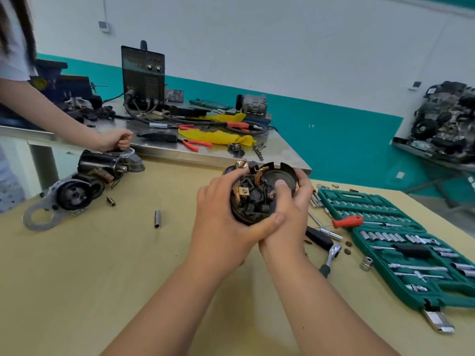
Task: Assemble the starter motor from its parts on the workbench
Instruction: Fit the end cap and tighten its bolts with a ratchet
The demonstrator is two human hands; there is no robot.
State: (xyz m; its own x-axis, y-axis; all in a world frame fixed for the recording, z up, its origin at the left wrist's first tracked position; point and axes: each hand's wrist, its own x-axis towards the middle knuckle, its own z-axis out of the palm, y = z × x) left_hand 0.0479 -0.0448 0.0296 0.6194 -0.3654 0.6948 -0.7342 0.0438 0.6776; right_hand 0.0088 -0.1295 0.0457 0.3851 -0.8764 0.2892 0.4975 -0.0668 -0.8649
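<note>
While the starter housing [84, 186] lies far left on the tabletop [128, 265], left hand [221, 214] and right hand [288, 214] both clamp the brush holder assembly [257, 196] mid-air; right thumb presses centre. Keep brushes seated, cap square.

The workbench [108, 265] is showing a matt, smooth tan top that looks like wood or board. Behind the workbench, the steel table [164, 150] is gleaming with a brushed metal sheen. The brush holder assembly [259, 194], above the workbench, is looking like dull black plastic with coppery metal tabs. At the workbench's left end, the starter housing [64, 199] is showing grimy grey cast metal. At its right end, chrome sockets are glinting in the green plastic socket case [401, 240].
</note>
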